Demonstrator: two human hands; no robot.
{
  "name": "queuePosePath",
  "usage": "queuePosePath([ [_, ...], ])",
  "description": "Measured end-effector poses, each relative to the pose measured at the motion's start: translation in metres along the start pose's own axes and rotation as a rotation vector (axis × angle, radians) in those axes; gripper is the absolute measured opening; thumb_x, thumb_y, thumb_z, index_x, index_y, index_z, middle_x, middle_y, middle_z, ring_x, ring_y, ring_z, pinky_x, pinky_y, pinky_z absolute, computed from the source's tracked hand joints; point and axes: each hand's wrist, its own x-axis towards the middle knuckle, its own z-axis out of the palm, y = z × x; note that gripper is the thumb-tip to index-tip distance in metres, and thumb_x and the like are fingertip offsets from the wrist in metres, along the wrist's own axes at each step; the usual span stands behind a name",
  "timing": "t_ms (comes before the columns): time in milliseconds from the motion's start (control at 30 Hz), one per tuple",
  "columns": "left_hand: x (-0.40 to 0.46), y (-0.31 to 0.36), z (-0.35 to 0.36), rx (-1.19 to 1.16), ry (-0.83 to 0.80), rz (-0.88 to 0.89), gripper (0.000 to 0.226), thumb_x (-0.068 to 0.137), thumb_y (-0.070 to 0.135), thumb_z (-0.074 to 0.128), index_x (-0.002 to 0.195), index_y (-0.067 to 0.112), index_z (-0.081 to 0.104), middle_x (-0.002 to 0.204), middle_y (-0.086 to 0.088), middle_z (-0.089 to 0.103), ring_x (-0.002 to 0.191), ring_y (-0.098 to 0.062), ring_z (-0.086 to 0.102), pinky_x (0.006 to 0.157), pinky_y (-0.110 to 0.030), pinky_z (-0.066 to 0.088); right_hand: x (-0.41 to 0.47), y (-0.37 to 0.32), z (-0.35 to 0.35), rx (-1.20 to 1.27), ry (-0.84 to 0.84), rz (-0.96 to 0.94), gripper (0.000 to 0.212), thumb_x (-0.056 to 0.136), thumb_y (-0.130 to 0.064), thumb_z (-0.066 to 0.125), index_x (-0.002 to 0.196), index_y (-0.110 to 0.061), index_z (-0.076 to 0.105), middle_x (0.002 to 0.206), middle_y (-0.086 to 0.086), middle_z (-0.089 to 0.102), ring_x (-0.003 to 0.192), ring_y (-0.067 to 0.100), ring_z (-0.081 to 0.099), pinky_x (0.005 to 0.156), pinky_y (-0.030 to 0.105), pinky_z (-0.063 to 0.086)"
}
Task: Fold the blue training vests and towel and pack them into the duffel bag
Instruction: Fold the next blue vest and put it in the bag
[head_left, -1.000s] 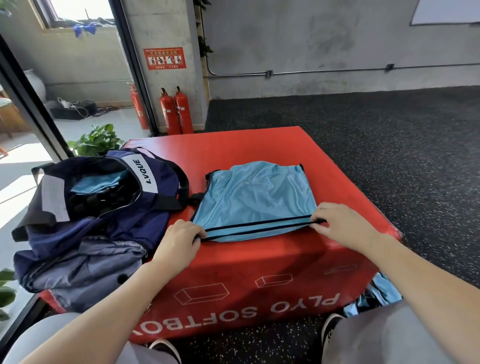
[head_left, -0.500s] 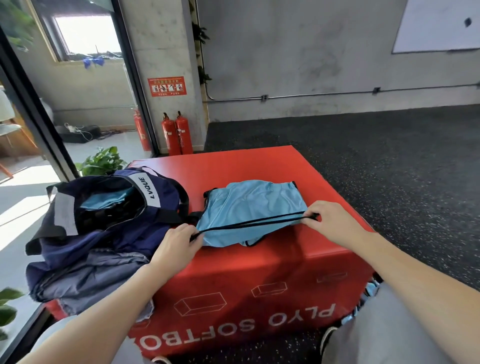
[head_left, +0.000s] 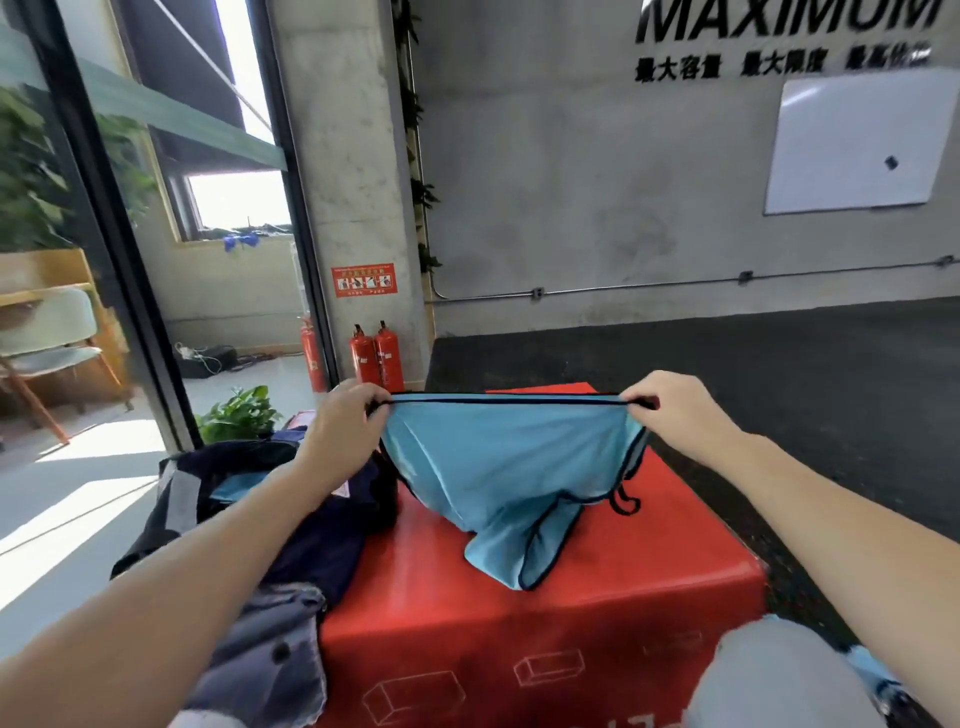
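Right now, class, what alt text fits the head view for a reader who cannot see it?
Both hands, left hand and right hand, hold a blue vest up by its black-trimmed edge above a red box. An open navy duffel bag sits to its left.

Support: red plyo soft box (head_left: 597, 613), padded, white box outlines printed on its near face. It stands on dark speckled floor (head_left: 805, 374).

On the box top, left part: navy duffel bag (head_left: 311, 525), open, slumped, grey fabric spilling over the box's near-left edge.

Right of the bag: lower folds of a light blue vest (head_left: 498, 478) touch the top; its upper edge is lifted clear.
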Motion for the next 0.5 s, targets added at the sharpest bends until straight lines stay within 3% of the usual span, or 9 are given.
queuePosePath([
  [133, 0.055, 0.043, -0.058, 0.018, 0.097, 0.037, 0.016, 0.093, 0.006, 0.062, 0.104, 0.007, 0.074, 0.103, -0.009, 0.069, 0.096, -0.024, 0.060, 0.088, -0.031, 0.042, 0.036, -0.031, -0.065, -0.056, 0.130, -0.096, 0.021, 0.096, -0.014, 0.065, 0.114, -0.010, 0.075, 0.106, 0.009, 0.070, 0.101, 0.026, 0.064, 0.085, 0.028, 0.040],
  [233, 0.091, 0.071, -0.103, 0.009, 0.138, 0.070, 0.019, 0.095, 0.007, 0.059, 0.108, 0.005, 0.073, 0.104, -0.012, 0.071, 0.099, -0.028, 0.062, 0.091, -0.034, 0.046, 0.055, -0.055, -0.112, 0.029, 0.235, -0.060, 0.022, 0.098, -0.020, 0.064, 0.115, -0.011, 0.075, 0.110, 0.004, 0.071, 0.101, 0.019, 0.063, 0.086, 0.026, 0.040],
  [333, 0.118, 0.093, -0.140, 0.077, 0.145, 0.085, 0.021, 0.098, 0.009, 0.056, 0.110, 0.007, 0.073, 0.109, -0.009, 0.071, 0.094, -0.019, 0.056, 0.085, -0.025, 0.037, 0.066, -0.074, -0.148, 0.163, 0.303, -0.032, 0.019, 0.096, -0.023, 0.068, 0.110, -0.015, 0.077, 0.100, -0.006, 0.073, 0.089, 0.005, 0.064, 0.082, 0.021, 0.045],
  [500, 0.136, 0.121, -0.191, 0.109, 0.098, 0.110, 0.022, 0.099, 0.014, 0.055, 0.110, 0.012, 0.074, 0.097, 0.000, 0.065, 0.092, -0.018, 0.054, 0.082, -0.025, 0.037, 0.076, -0.096, -0.197, 0.371, 0.328, 0.040, 0.017, 0.092, -0.025, 0.073, 0.108, -0.021, 0.077, 0.095, -0.012, 0.071, 0.090, -0.001, 0.062, 0.091, 0.029, 0.049],
])
